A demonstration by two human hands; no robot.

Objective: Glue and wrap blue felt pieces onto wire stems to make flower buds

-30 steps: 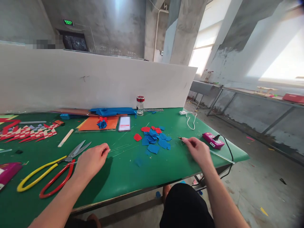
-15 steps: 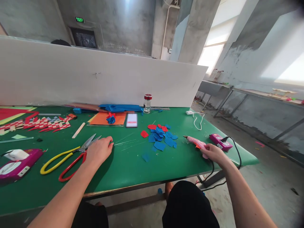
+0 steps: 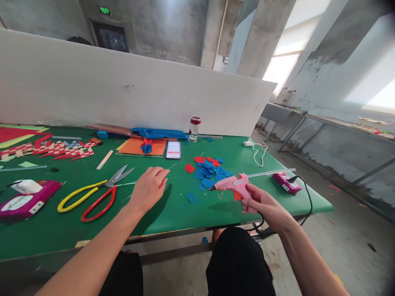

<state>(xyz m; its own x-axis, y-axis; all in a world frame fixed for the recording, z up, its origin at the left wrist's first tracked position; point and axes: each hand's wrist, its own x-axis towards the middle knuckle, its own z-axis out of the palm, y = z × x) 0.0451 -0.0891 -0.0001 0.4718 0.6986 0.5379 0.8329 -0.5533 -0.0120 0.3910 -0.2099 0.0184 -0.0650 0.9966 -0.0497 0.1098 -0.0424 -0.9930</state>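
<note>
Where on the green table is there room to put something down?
Bare green lies along the near edge of the table, between the scissors and the glue gun in the right hand. The far right corner by the white cable is bare too. The paper pieces and left side are crowded.

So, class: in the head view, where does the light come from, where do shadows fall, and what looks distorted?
Head view: daylight floods from blown-out windows at right; the left hand casts a shadow right of it on the green table; the white board bows from wide-angle distortion; the glue gun is sharp.
</note>
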